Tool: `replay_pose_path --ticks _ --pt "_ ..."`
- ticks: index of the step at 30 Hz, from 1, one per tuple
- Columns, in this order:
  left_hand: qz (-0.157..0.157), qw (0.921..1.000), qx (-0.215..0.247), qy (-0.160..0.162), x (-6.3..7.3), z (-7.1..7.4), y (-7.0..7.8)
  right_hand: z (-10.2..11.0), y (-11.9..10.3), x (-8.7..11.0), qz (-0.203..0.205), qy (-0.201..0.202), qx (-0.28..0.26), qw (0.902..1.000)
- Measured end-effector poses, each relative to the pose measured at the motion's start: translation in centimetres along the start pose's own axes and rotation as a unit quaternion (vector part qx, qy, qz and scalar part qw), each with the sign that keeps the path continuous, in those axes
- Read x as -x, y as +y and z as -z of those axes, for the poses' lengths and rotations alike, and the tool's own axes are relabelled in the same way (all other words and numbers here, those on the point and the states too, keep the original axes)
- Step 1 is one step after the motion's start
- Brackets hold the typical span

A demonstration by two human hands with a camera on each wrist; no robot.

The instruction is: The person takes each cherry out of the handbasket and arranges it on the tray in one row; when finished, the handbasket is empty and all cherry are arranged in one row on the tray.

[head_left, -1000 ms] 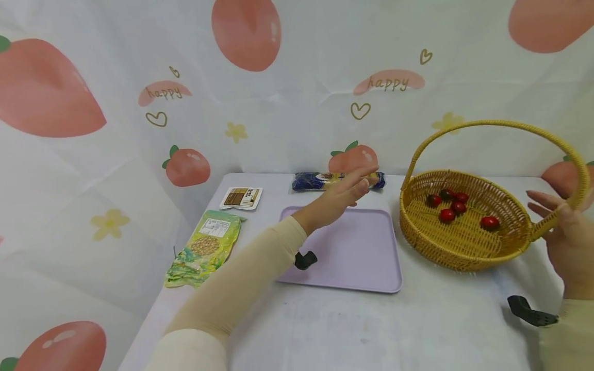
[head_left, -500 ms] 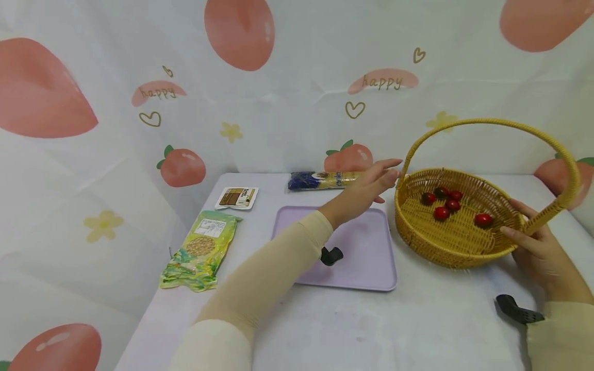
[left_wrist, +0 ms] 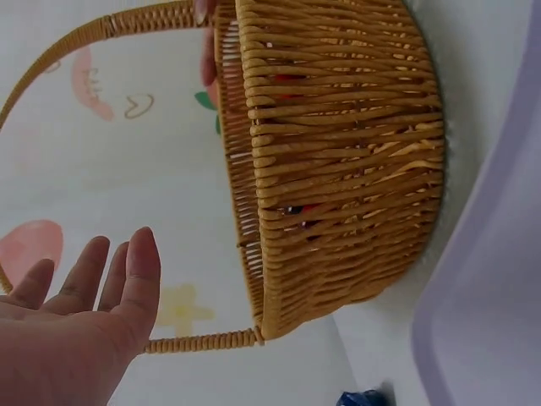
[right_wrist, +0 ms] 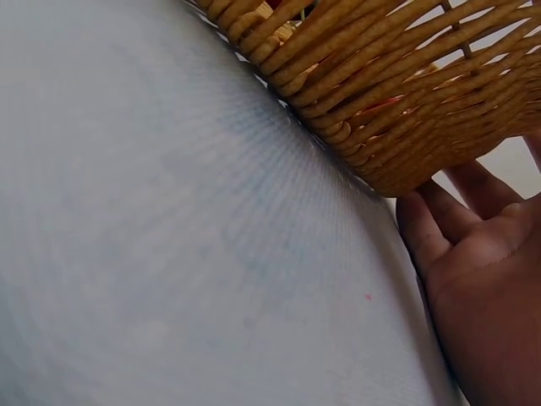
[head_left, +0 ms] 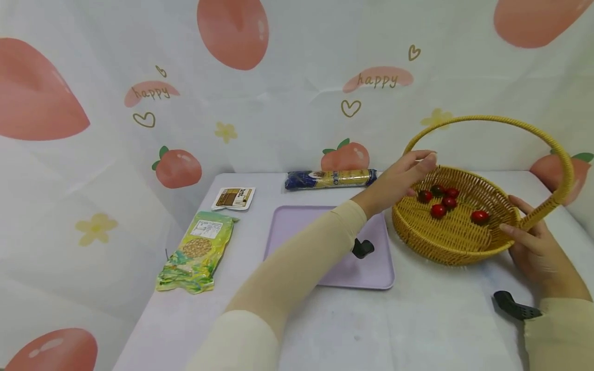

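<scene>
A round yellow wicker basket (head_left: 431, 248) with a tall arched handle stands on the right of the table. Several small dark red fruits (head_left: 438, 211) lie inside it. My right hand (head_left: 540, 257) grips the basket's right side by the foot of the handle, thumb over the rim. In the right wrist view, the fingertips of that hand (right_wrist: 486, 262) are low against the woven wall. My left hand (head_left: 399, 178) is at the basket's left side, overlapping the handle there. The left wrist view shows this left hand (left_wrist: 84, 338) with its fingers apart and nothing held.
Left of the basket lies a lilac tray (head_left: 371, 278), partly under my left forearm. Behind it is a long blue and yellow packet (head_left: 348, 178). A green and yellow bag (head_left: 197, 252) and a small flat brown and white packet (head_left: 234, 198) lie at the left edge.
My left hand has moved right, from over the tray to the basket's left side. My right hand has come down from the handle to grip the basket's right rim.
</scene>
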State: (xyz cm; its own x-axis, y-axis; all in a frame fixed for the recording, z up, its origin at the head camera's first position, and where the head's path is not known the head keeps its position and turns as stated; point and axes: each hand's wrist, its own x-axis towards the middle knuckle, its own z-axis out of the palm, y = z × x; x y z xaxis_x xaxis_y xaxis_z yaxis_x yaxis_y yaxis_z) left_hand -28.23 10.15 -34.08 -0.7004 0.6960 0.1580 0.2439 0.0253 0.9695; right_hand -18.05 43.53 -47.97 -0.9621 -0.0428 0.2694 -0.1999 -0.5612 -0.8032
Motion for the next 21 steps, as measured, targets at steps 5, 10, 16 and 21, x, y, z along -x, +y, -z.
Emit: replay_pose_path --ticks 5,10,16,21 --pt "0.027 0.9996 -0.003 0.011 -1.9 -0.8 -0.3 0.1 -0.3 0.1 -0.009 -0.004 -0.006 0.9999" --pt "0.062 0.9979 -0.001 0.02 -3.8 -1.2 -1.3 0.0 -0.3 0.2 -0.01 -0.004 -0.015 0.9998" --pt "0.093 0.9955 0.006 0.017 -5.6 -1.2 -2.4 -0.4 -0.1 0.2 -0.01 -0.006 -0.01 0.9999" --pt "0.111 0.9928 0.039 0.02 -6.8 -2.2 -3.0 -0.3 -0.1 0.3 -0.002 -0.004 0.009 0.9999"
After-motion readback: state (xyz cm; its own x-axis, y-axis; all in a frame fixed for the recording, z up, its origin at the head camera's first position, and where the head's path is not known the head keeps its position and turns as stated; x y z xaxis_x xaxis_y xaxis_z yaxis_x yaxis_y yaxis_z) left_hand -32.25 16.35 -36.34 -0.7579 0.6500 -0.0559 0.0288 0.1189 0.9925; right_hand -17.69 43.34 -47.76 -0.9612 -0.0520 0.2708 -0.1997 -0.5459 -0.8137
